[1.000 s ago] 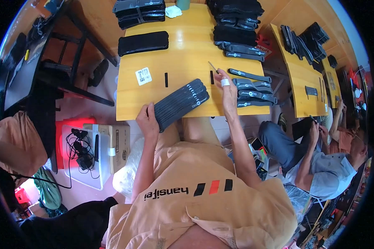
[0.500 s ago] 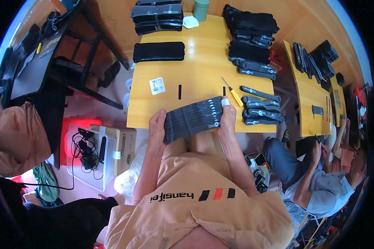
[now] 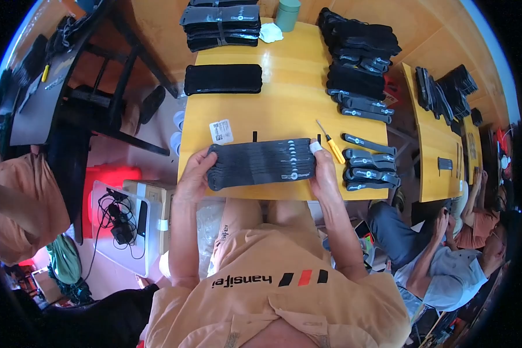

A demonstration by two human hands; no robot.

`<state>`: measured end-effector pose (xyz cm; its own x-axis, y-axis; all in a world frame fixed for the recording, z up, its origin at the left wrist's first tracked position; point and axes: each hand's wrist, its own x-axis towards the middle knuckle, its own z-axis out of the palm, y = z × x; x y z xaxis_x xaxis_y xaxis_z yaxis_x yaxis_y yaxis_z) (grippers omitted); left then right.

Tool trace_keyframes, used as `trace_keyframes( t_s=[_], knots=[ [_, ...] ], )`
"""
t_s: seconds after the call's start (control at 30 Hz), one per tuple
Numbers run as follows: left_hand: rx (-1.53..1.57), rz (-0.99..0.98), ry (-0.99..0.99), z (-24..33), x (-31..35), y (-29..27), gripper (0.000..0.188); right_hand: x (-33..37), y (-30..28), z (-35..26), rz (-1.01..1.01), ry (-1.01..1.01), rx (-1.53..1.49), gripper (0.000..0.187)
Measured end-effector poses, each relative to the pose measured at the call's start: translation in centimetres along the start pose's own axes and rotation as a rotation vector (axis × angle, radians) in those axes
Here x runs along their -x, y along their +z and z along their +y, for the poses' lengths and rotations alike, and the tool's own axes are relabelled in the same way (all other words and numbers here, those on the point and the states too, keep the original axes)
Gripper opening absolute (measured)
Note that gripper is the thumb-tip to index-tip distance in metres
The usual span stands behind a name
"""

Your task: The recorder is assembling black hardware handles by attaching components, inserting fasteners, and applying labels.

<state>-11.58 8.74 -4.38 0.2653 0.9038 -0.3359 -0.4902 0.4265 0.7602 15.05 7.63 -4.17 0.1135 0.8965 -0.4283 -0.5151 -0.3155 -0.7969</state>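
Between my two hands a fanned stack of black straps (image 3: pixel 255 165) with white printed marks is stretched out nearly level over the table's near edge. My left hand (image 3: pixel 192 178) grips its left end, thumb on top. At the right end my right hand (image 3: pixel 326 174) holds on, with a white wrap (image 3: pixel 315 145) round one finger. Just beyond the stack lie two short black strips, a left strip (image 3: pixel 255 136) and a right strip (image 3: pixel 319 138), partly covered. A white printed label (image 3: pixel 220 131) lies beyond my left hand. A yellow-handled screwdriver (image 3: pixel 334 149) is beside my right hand.
On the yellow table (image 3: pixel 296 104), several strap bundles (image 3: pixel 370 168) line the right side, below taller black piles (image 3: pixel 359 40). A black stack (image 3: pixel 223 79) and a banded pile (image 3: pixel 220 26) sit at the far left, near a green canister (image 3: pixel 287 15). Another person (image 3: pixel 441 255) sits at right.
The strap stack has swung from a slant, right end higher, to nearly level. My left hand has moved left and away from me; the stack now covers more of the two black strips.
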Motion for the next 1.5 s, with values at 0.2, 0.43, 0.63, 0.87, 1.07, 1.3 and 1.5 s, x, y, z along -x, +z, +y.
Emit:
trace_keyframes(
  t_s=[0.2,0.43,0.63,0.87,1.07,1.3,1.5],
  knots=[
    [-0.116,0.039,-0.002,3.9,-5.1,-2.3,0.024,-5.7,4.2,-1.2,-0.029,-0.244,0.289,0.029],
    [-0.600,0.276,0.321,9.2,-14.9,-5.5,0.015,-17.2,9.0,-1.7,0.120,-0.486,0.797,0.032],
    [-0.928,0.544,0.438,9.7,-20.7,-7.9,0.019,-19.6,12.4,-1.7,0.301,-0.535,1.125,0.032],
    [-1.237,0.705,0.499,9.2,-20.9,-5.3,0.018,-19.9,12.1,-1.0,0.382,-0.573,1.276,0.022],
    [-1.514,0.697,0.723,7.6,-21.9,-6.7,0.016,-19.8,12.0,0.4,0.370,-0.599,1.300,0.015],
    [-1.483,0.722,0.752,5.9,-21.9,-6.6,0.018,-20.5,11.1,2.1,0.392,-0.778,1.336,0.009],
    [-1.434,0.715,0.737,5.9,-21.5,-6.1,0.017,-20.5,10.8,1.6,0.393,-0.687,1.258,0.010]
  ],
)
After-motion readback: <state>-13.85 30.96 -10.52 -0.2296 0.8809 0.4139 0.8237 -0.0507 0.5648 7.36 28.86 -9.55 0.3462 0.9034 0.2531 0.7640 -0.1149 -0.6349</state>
